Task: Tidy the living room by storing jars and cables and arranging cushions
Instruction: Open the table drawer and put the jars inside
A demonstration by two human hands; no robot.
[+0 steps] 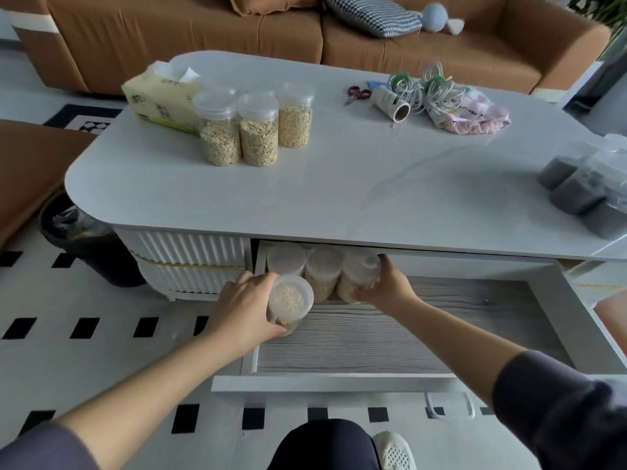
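The left hand [244, 307] is curled round the near jar [291, 298] at the front left corner of the drawer [373, 337], close by its side wall; whether that jar's base is down on the drawer floor I cannot tell; the right hand [386, 286] clasps the far jar [359, 269] at the back, just beside two back jars [286, 259] standing under the lip of the table [339, 184]. The likeliest slip is at the back; the far jar looks tall for the gap there, so lifting it could knock its lid on the lip, and shoving it sideways could topple the back jars; the plastic looks smooth, so a loose clasp may let either jar drop and spill if a lid is not tight; working both hands at once divides attention; three top jars [258, 130] and the cables [424, 86] wait on the table, so a loosely packed row may leave too little room.
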